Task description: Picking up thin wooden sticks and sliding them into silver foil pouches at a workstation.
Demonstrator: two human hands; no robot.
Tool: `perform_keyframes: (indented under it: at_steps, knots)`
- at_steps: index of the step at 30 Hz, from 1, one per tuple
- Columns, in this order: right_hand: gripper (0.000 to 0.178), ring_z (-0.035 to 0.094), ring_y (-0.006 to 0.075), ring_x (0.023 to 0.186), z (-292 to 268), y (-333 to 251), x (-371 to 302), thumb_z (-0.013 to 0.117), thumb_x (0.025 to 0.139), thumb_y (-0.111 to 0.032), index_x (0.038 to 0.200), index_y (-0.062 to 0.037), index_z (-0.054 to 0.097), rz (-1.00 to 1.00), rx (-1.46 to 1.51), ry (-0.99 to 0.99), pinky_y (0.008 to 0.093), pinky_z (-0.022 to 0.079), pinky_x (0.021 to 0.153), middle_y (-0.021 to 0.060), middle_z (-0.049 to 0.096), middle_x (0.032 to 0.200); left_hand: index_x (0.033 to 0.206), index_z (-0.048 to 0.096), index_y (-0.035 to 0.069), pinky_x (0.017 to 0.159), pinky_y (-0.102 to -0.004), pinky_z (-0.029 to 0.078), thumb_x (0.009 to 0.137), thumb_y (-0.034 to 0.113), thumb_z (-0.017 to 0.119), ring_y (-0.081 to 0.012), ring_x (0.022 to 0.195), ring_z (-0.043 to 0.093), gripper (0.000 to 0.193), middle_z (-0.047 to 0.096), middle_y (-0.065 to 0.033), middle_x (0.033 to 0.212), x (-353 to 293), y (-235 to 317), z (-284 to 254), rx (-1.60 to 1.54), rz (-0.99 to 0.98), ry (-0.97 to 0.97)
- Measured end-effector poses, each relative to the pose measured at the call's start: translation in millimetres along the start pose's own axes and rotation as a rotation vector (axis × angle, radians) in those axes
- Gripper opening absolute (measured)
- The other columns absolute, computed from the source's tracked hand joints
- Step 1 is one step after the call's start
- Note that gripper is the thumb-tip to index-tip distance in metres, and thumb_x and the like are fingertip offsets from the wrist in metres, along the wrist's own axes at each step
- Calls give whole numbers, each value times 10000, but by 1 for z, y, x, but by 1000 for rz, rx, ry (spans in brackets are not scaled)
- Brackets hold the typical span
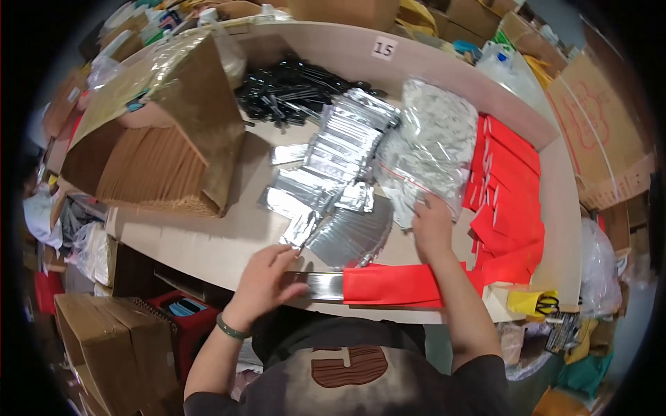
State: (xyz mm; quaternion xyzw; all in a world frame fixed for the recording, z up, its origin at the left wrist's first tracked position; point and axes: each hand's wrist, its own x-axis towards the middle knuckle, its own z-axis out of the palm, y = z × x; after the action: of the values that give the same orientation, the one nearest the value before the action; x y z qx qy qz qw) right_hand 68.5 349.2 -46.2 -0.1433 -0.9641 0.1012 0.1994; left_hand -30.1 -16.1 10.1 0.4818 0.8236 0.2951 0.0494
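A red pouch [395, 284] lies flat along the near edge of the table, with a shiny silver packet [325, 285] sticking out of its left end. My left hand [267, 281] is at that end, thumb and fingers apart, the thumb close to the packet. Fanned silver-grey packets [352, 232] lie just beyond. My right hand [433, 225] reaches over the red pouch to the mouth of a clear zip bag [440, 139] full of small white pieces. Its fingers are bent and close together there; what they hold is hidden.
Overlapping red pouches [512, 208] cover the table's right side. Silver packets [340, 145] fill the middle, and black slender items [291, 87] are heaped behind. A cardboard box [208, 118] of brown pieces stands left. A yellow holder with scissors [531, 302] sits at the near right corner.
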Motion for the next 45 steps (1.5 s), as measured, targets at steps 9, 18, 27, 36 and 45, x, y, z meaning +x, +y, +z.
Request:
perform_keyframes:
  at_steps: [9, 18, 27, 36, 45]
  knots:
    - [175, 595, 375, 946, 10, -136, 51, 551, 879, -111, 979, -5, 647, -223, 617, -78, 435, 492, 813, 212, 616, 972, 1023, 642, 14, 702, -433, 501, 863, 184, 666, -396, 821, 620, 234, 644, -221, 902, 31, -118, -129, 486, -482, 506]
    - [151, 603, 319, 983, 107, -190, 53, 584, 792, -132, 855, -28, 673, -495, -34, -90, 427, 480, 834, 156, 616, 916, 763, 689, 22, 649, -487, 510, 768, 77, 611, -426, 734, 633, 96, 642, -243, 771, 41, -161, -119, 529, -449, 373]
    - [236, 614, 328, 985, 6, -182, -26, 704, 817, -200, 993, -56, 641, -432, 339, -549, 432, 474, 861, 146, 657, 1004, 888, 592, -38, 728, -438, 491, 972, 157, 518, -372, 838, 619, 224, 618, -250, 878, 46, -137, -144, 603, -399, 710]
    - [320, 527, 393, 1143, -46, -125, -74, 783, 738, -187, 936, -19, 595, -435, 427, -357, 481, 434, 962, 214, 546, 1255, 954, 665, -31, 771, -242, 495, 887, 18, 674, -78, 889, 605, 84, 671, -41, 917, -103, -55, -20, -706, -699, 8]
    - [390, 514, 387, 1156, -31, -143, -72, 779, 724, -218, 990, -24, 568, -351, 249, -360, 476, 432, 934, 227, 524, 1282, 983, 686, 30, 786, -351, 519, 780, 36, 743, -271, 874, 633, 211, 631, -110, 972, -11, 24, 62, -151, -202, 340]
